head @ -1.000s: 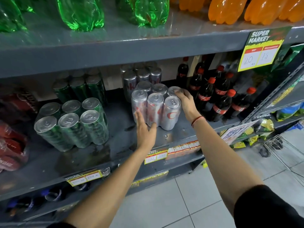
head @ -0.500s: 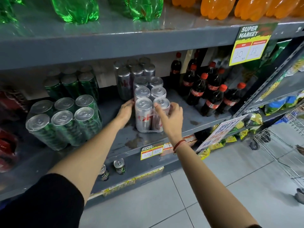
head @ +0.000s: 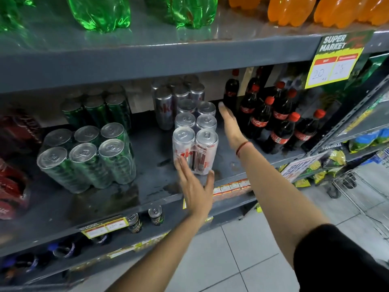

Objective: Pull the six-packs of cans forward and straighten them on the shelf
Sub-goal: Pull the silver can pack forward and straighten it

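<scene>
A shrink-wrapped silver six-pack stands lengthwise near the front of the grey middle shelf, two cans wide. My left hand is flat and open against its front lower face, fingers spread. My right hand reaches along the pack's right side with straight fingers, touching or just beside it. A second silver six-pack stands behind, further back. A green six-pack stands at the front left, turned at a slight angle, with another green six-pack behind it.
Small cola bottles with red caps crowd the shelf right of my right hand. Red packs sit at far left. Green and orange bottles stand on the shelf above. Loose cans are on the lower shelf. A wire cart stands at right.
Both hands have let go of the silver pack's sides. The left hand moved to its front face and the right hand slid back along its right side. The pack stands lengthwise.
</scene>
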